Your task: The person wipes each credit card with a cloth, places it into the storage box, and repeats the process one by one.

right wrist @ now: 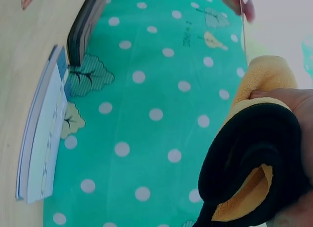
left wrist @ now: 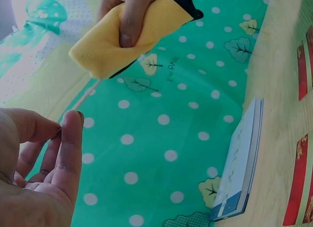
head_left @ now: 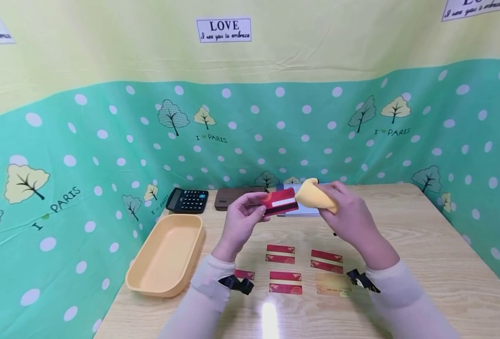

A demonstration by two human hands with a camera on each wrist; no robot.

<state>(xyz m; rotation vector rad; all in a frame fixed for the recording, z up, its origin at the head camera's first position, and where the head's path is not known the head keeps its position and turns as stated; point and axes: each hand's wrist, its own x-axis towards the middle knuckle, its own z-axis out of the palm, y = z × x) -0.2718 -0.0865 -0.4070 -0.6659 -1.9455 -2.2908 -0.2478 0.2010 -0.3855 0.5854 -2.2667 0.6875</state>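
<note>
My left hand [head_left: 238, 225] pinches a red card [head_left: 278, 197] by its left end, between thumb and fingers. The card has a white strip and a dark stripe, and is held up above the table. In the left wrist view the card [left wrist: 87, 96] appears edge-on, running from the fingertips to the cloth. My right hand [head_left: 351, 214] grips a folded yellow cloth [head_left: 313, 195] at the card's right end. A black border [right wrist: 249, 139] on the cloth shows in the right wrist view. Below, several red cards [head_left: 286, 277] and a gold card [head_left: 334, 283] lie on the table.
A peach-coloured tray [head_left: 132, 278] stands at the left. Along the back are a black calculator [head_left: 188, 201], a brown wallet-like case [head_left: 224, 197] and a blue-and-white book [left wrist: 239, 158]. A patterned curtain [head_left: 241, 127] surrounds the wooden table [head_left: 436, 263].
</note>
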